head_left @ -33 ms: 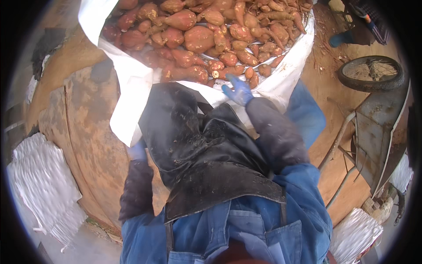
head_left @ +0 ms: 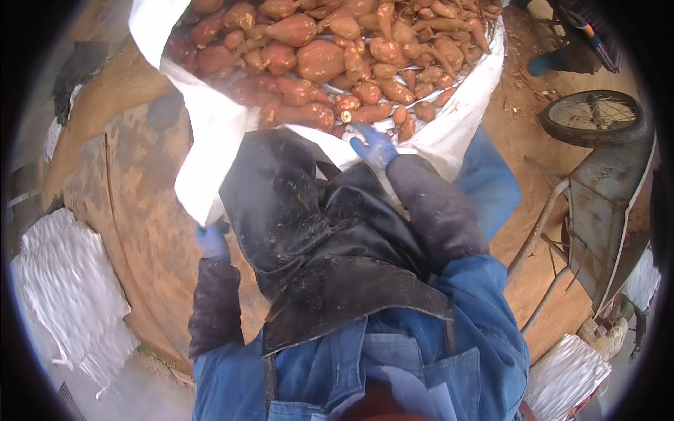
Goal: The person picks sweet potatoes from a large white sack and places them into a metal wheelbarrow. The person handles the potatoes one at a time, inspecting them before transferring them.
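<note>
Both your gloved hands clamp the white sack's (head_left: 210, 119) rim: left hand (head_left: 211, 241) low, right hand (head_left: 374, 145) beside the sweet potatoes (head_left: 330, 56). Loosen either, and the load could spill.

Reddish-orange sweet potatoes (head_left: 319, 59) fill a white woven sack (head_left: 210, 133). Blue gloves cover the left hand (head_left: 210, 241) and right hand (head_left: 374, 146); the apron (head_left: 309, 231) is black, the overalls (head_left: 393, 365) blue denim.

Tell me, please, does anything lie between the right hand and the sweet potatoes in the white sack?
Nothing visible does. The right hand grips the near rim of the white sack, and the sweet potatoes lie open just beyond its fingers, uncovered.
</note>
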The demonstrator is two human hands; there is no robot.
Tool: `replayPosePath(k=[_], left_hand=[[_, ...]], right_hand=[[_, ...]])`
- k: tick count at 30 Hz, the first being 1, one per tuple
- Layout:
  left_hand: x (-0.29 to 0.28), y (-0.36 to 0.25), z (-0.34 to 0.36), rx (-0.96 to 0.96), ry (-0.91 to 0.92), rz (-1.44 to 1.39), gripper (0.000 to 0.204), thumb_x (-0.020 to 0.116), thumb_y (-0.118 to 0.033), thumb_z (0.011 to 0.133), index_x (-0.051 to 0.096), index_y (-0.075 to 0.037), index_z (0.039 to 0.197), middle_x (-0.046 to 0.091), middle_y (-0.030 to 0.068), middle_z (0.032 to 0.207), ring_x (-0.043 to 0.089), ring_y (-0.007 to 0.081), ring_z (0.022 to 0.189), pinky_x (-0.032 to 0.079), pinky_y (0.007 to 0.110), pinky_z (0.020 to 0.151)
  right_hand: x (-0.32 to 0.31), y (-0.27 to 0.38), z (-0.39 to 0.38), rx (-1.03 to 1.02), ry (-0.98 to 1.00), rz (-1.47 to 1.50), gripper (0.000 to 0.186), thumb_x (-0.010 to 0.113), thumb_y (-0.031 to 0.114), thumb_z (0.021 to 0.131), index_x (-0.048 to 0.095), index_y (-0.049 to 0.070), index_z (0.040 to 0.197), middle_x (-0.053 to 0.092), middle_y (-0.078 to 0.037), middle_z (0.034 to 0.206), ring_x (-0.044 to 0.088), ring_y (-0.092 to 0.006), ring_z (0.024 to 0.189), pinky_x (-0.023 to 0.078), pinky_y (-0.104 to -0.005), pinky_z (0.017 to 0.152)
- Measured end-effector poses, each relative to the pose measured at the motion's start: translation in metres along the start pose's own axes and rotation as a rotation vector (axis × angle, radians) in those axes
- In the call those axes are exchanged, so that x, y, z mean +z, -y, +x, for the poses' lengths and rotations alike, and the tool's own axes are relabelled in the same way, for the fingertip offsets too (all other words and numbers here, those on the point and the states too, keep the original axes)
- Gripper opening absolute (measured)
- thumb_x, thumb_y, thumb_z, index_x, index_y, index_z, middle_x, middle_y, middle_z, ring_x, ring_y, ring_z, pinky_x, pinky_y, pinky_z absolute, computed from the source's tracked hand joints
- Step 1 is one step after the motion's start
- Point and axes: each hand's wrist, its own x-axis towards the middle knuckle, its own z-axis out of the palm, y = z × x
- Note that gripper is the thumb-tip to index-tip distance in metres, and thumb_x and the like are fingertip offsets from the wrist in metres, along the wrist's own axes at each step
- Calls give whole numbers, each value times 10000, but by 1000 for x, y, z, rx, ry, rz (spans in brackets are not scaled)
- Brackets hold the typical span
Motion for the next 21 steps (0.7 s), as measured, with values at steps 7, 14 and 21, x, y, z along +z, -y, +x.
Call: replayPosePath(k=[7,14,21], left_hand=[[29,-188,-98,1051,534,372,162,703,-124,824,732,-25,950,701,150,913,674,310,813,536,378,766],[214,-176,51,1043,1014,1030,392,601,-402,939,733,-92,1138,726,162,1068,679,353,1041,509,463,936],[269,-134,42,806,1497,1145,461,562,-476,919,736,-77,1072,739,161,1038,705,343,1006,522,490,879]], right_hand=[[95,-25,-27,16,860,-263,432,546,489,965,689,256,1299,687,-98,1299,636,-281,1216,466,-418,1037],[79,-70,1,297,88,-3,467,629,427,918,696,96,1240,706,-211,1173,678,-364,1096,524,-426,969],[93,-136,48,371,188,-684,348,588,320,928,709,105,1174,685,-158,1190,643,-362,1147,498,-490,939]])
